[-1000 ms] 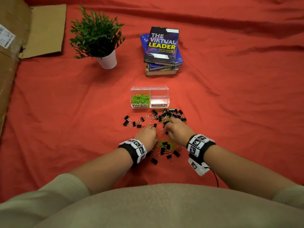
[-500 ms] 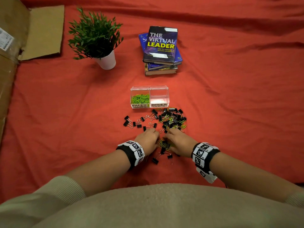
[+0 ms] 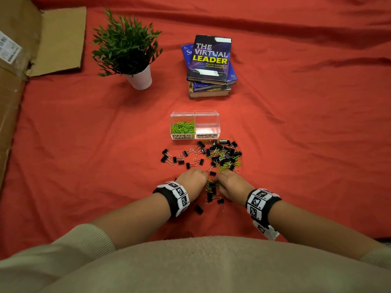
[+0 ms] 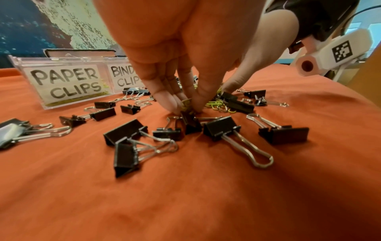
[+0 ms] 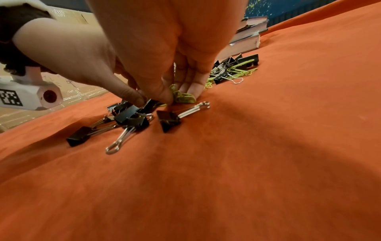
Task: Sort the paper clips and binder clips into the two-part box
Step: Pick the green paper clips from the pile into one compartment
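The clear two-part box (image 3: 218,132) stands beyond my hands; its "PAPER CLIPS" half holds green paper clips (image 3: 183,126), and the "BINDER CLIPS" half (image 3: 207,125) looks bare. Black binder clips mixed with green paper clips (image 3: 224,155) lie in a heap in front of it. A smaller cluster (image 3: 210,187) sits nearer me. My left hand (image 3: 193,179) and right hand (image 3: 229,182) meet over that cluster, fingertips down. The left hand (image 4: 185,106) pinches green paper clips (image 4: 186,101). The right hand (image 5: 179,96) pinches a green bunch (image 5: 184,97). Loose binder clips (image 4: 221,128) lie around both hands.
A red cloth (image 3: 296,144) covers the surface. A stack of books (image 3: 210,66) and a potted plant (image 3: 129,51) stand behind the box. Cardboard (image 3: 12,92) lines the left side. Scattered binder clips (image 3: 175,158) spread left of the heap.
My right hand has drawn back from the far heap toward me. Both hands' fingertips have come together on the green paper clips in the near cluster.
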`<state>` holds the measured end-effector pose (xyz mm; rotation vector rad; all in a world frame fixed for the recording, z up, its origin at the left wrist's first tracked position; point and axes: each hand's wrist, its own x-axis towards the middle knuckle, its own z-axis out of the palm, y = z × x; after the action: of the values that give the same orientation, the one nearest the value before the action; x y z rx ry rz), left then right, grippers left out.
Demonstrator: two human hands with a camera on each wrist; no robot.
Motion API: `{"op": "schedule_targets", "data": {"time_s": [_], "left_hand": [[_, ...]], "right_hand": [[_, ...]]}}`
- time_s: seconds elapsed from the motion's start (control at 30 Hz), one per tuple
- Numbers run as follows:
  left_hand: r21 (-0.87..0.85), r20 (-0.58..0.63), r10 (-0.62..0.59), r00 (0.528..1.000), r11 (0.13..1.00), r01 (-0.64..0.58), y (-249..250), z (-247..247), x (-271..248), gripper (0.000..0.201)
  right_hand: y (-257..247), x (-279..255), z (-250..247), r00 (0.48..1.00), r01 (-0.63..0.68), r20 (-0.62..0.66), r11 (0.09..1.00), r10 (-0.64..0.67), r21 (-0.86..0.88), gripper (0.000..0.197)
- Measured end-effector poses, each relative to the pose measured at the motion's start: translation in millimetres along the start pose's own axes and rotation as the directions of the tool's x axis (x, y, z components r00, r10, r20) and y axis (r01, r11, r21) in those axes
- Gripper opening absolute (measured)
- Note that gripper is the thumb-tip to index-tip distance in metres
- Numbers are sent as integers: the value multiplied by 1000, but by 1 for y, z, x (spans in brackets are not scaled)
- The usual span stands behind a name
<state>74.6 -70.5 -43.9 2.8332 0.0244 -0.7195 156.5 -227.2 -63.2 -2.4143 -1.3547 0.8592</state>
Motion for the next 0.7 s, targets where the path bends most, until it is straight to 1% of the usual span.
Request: {"op": "schedule_targets", "data": {"time_s": [0.1, 0.17, 0.2, 0.27, 0.33, 0.4, 0.43, 0.5, 0.53, 0.57, 0.63, 0.7], "left_hand": [[2, -1, -9, 1000, 1000, 9, 0, 0, 0, 29], [16, -3, -10, 1000, 1000, 10, 0, 0, -1, 30], [29, 0, -7, 1000, 1000, 7, 0, 0, -1, 31], [64, 8, 2, 1000, 998, -2, -1, 0, 0, 32], [96, 14, 5, 1000, 995, -6, -1, 0, 1, 31], [108, 15, 9, 1000, 994, -10, -1, 0, 2, 31], [108, 14, 12, 1000, 994, -13, -1, 1, 2, 32], [101, 17, 18, 1000, 995, -20, -2, 1, 1, 32], [100, 19, 25, 1000, 995, -27, -3, 1, 1, 32], [101, 18, 31, 999, 994, -33, -3, 1, 0, 32], [92, 34, 36, 999, 995, -39, -6, 0, -1, 35], [69, 67, 39, 997, 997, -44, -9, -1, -2, 42]], "right_hand": [[-2, 3, -6, 999, -44, -15, 997, 45, 58, 32], [-4, 5, -14, 993, -107, -37, 981, 115, 160, 26], [-5, 7, -20, 986, -146, -40, 958, 160, 245, 22], [-7, 13, -34, 965, -237, 11, 860, 261, 451, 14], [-10, 21, -54, 945, -304, 100, 719, 312, 625, 9], [-17, 32, -75, 935, -313, 135, 581, 329, 751, 9], [-21, 39, -86, 933, -302, 132, 531, 335, 791, 8], [-32, 57, -104, 934, -271, 112, 469, 340, 840, 7], [-37, 67, -112, 936, -259, 103, 458, 337, 850, 4], [-41, 79, -118, 938, -248, 91, 467, 334, 849, 4], [-48, 104, -126, 942, -233, 50, 539, 333, 809, 3], [-52, 127, -126, 940, -222, -13, 638, 342, 738, 8]]}}
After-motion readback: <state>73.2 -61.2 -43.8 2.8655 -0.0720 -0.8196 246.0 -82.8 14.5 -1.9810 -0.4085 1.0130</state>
